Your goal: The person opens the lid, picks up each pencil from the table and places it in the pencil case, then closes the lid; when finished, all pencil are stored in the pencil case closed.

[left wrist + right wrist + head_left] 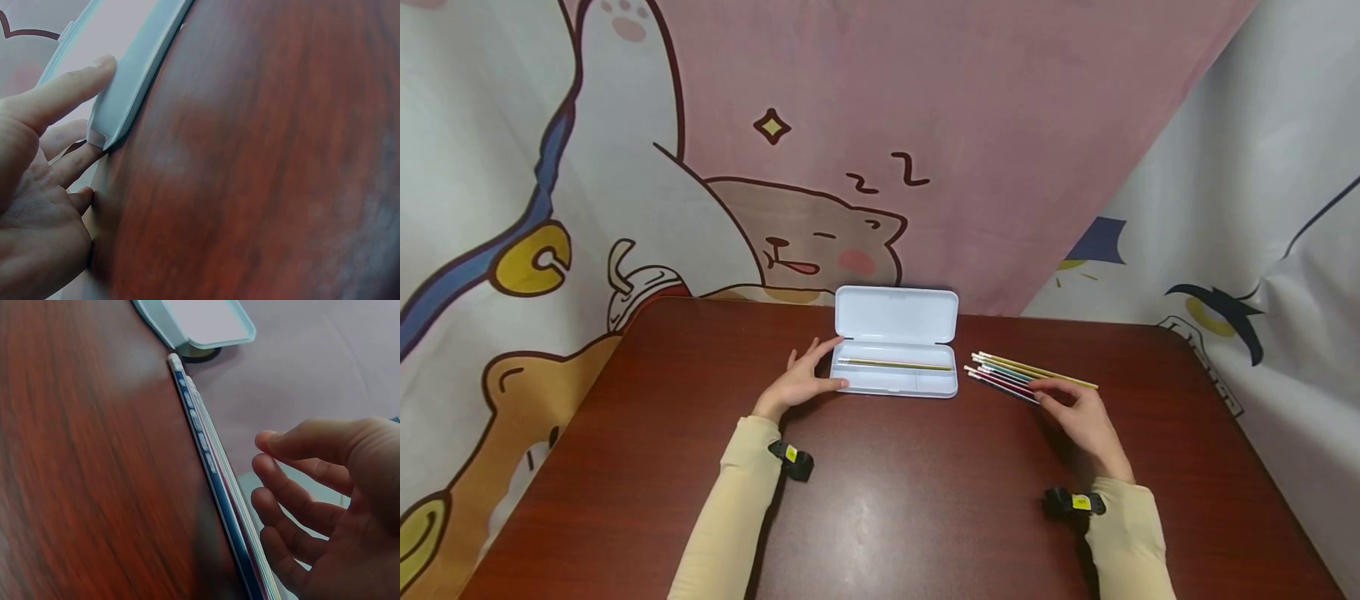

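A white pencil case (pixel 895 382) stands with its lid raised on the table. One yellow-green pencil (pixel 895 364) lies lengthwise inside it. At the case's left end my left hand (pixel 797 383) holds it, thumb at the front edge and forefinger at the back corner. To the right lies a bundle of pencils (pixel 1000 377), in yellow, green, red and dark blue, their white eraser ends toward the case. My right hand (pixel 1081 421) is over the near side of this bundle, fingers loosely bent. In the right wrist view no pencil shows between its fingertips (pixel 269 464).
The brown wooden table (pixel 880 500) extends around the case and the pencils. A cloth with cartoon animals (pixel 820 233) hangs behind the table's back edge. Each wrist wears a small black camera (pixel 797 462).
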Demonstrator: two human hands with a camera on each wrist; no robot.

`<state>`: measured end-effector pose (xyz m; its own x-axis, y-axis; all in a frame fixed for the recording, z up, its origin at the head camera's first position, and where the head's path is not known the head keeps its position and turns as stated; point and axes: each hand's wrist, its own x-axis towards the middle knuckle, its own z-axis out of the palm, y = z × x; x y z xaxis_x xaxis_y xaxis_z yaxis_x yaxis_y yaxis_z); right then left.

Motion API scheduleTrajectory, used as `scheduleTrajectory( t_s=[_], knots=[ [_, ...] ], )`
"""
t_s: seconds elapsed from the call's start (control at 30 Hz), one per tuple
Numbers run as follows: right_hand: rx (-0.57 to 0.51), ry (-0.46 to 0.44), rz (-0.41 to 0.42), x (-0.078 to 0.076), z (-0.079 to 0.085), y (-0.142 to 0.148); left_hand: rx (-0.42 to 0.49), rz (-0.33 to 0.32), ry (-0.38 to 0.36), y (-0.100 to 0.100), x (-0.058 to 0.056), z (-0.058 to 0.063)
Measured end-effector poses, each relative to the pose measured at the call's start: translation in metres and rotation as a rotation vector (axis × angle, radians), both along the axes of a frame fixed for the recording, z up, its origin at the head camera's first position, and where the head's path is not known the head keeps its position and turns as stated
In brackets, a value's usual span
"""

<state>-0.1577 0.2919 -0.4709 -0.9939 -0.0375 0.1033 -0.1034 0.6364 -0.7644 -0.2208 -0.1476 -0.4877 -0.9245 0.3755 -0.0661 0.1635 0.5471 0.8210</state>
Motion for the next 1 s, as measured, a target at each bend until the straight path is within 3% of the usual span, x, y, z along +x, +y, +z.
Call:
scheduleTrajectory(
  t_s=[0.27,0.53,0.73,1.0],
  knots=[
    [0.011,-0.064,-0.042,0.007,-0.002,0.014,0.01,0.002,0.008,0.0,0.001,0.0],
    [0.034,-0.079,0.005,0.006,-0.009,0.018,-0.002,0.003,0.007,0.0,0.0,-0.001],
    [0.048,-0.114,-0.009,0.003,-0.012,0.018,-0.005,0.005,0.0,0.0,-0.001,-0.002],
    [0.089,-0.055,0.002,-0.002,-0.016,0.017,-0.006,0.001,0.001,0.0,-0.001,-0.002]
  ],
)
